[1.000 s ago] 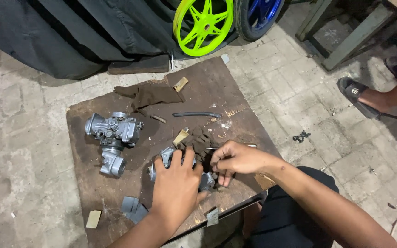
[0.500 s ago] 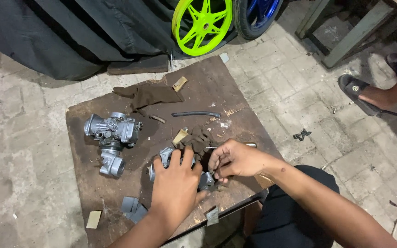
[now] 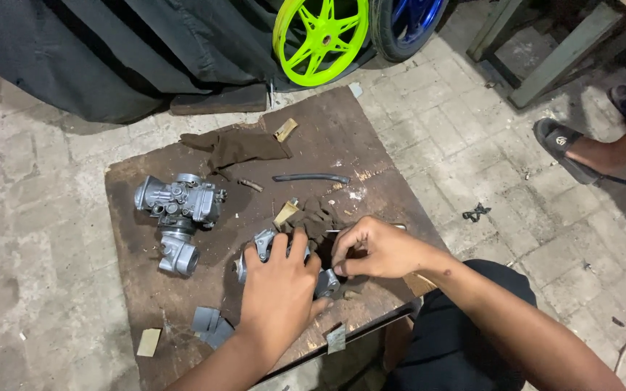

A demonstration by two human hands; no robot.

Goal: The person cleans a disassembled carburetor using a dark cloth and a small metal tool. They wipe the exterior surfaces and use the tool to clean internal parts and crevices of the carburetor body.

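- The left hand (image 3: 278, 288) lies palm-down over a small grey cast-metal carburettor part (image 3: 264, 246), fingers wrapped over its top and pinning it to the board.
- The right hand (image 3: 374, 248) is curled with its fingertips (image 3: 342, 264) pinched together at the right edge of that same part; whatever they pinch is too small and too hidden to make out, possibly a screw or a slim tool.
- The two hands sit just beside each other, thumbs nearly touching, near the front middle of the worn dark-brown wooden board (image 3: 371, 156) that rests on the paved floor.
- A complete silver-grey metal carburettor (image 3: 177, 206) stands on the left part of the board, well apart from the hands.
- A crumpled brown cloth glove (image 3: 237, 147) lies at the far side of the board, and a short black rubber hose (image 3: 311, 177) lies to its right.
- Flat grey sandpaper scraps (image 3: 208, 324) lie near the left forearm at the front edge.
- Beyond the board, a bright lime-green spoked wheel (image 3: 318, 36) leans by a black cover.
- Another person's sandalled foot (image 3: 566, 145) rests on the paving at the far right.
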